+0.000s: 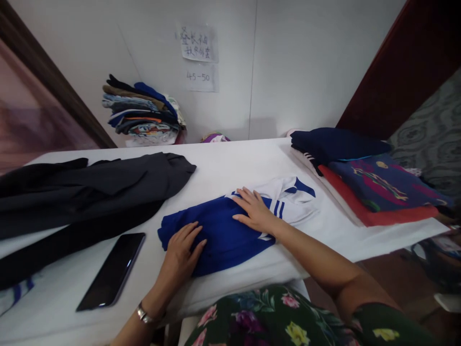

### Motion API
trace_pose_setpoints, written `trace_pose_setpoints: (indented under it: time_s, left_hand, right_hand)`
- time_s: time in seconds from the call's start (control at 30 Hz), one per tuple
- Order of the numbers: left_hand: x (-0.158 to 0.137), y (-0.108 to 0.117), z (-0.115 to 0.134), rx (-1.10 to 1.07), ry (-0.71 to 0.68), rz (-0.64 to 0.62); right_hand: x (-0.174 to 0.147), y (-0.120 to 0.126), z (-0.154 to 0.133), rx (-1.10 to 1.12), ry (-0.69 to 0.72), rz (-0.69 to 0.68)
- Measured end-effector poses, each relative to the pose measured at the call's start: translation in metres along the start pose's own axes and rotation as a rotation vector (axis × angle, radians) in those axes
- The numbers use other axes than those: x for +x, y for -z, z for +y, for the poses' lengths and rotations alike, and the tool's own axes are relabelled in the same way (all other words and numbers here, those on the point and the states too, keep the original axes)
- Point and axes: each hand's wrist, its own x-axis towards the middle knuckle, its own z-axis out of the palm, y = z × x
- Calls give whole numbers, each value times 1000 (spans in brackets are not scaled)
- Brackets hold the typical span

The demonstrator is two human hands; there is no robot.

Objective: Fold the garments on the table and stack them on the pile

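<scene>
Blue-and-white garment [223, 235] lies at the centre of the frame, flat on the white-covered table [223, 166]; its blue part points to the left of the frame, while its white part [300, 211], with blue stripes and a blue-edged piece at the far end, points to the right. The left hand [183, 250] rests palm down on the blue end, at the lower centre of the frame, fingers loosely spread and grasping nothing; the right hand [254, 210] lies flat near the middle of the garment, where blue meets white, fingers extended and likewise unclenched; a silver-toned band [144, 314] circles the left wrist.

To the left of the frame a dark grey garment [144, 180] stretches across the table, with a black piece [104, 228] along its lower edge; below that, in the lower left, a dark-screened phone [112, 271] lies aslant; a white piece with blue stripes [16, 295] shows at the left edge. On the right of the frame sits a stack of clothes, with a navy piece [334, 143], a printed blue-purple piece [385, 185] and a red piece [396, 218]; in the upper left rises another clothes pile [144, 113]; two handwritten paper sheets [200, 44] hang on the pale wall [298, 72] at top centre; the wearer's floral top [259, 319] fills the bottom centre.
</scene>
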Motion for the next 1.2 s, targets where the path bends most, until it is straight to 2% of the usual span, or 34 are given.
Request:
trace_pose_setpoints:
  time_s: [0.1, 0.17, 0.3, 0.37, 0.5, 0.63, 0.8, 0.87, 0.93, 1.07, 1.13, 1.2]
  left_hand:
    - [-9, 7, -6, 30, 174, 150]
    - [-15, 11, -12, -36, 364, 206]
    - [-21, 21, -15, -462, 796, 185]
    - [-19, 27, -12, -644, 904, 209]
    - [-11, 38, -5, -829, 1002, 229]
    - [-4, 41, -9, -938, 1017, 212]
    - [4, 38, -11, -1189, 1010, 40]
    - [6, 36, -11, -1238, 1006, 25]
    - [7, 34, -9, -1210, 952, 87]
    - [4, 29, -7, -1005, 782, 245]
    - [1, 27, -4, -925, 741, 253]
    - [-1, 26, 0, -825, 708, 222]
  right_hand:
    - [6, -23, 1, -76, -8, -128]
    - [6, -33, 4, -117, -10, -140]
    - [3, -37, 6, -150, -1, -123]
    - [1, -36, 6, -154, -1, -123]
    - [0, -39, 8, -143, 11, -107]
    - [0, -42, 9, -144, 10, -95]
    - [1, -37, 7, -114, -20, -118]
    - [1, -32, 2, -88, -45, -110]
    - [1, -26, -7, -49, -52, -53]
    - [4, -23, -29, 54, -14, 63]
    - [6, -29, -37, 86, -17, 13]
    - [9, -38, -41, 90, -21, -96]
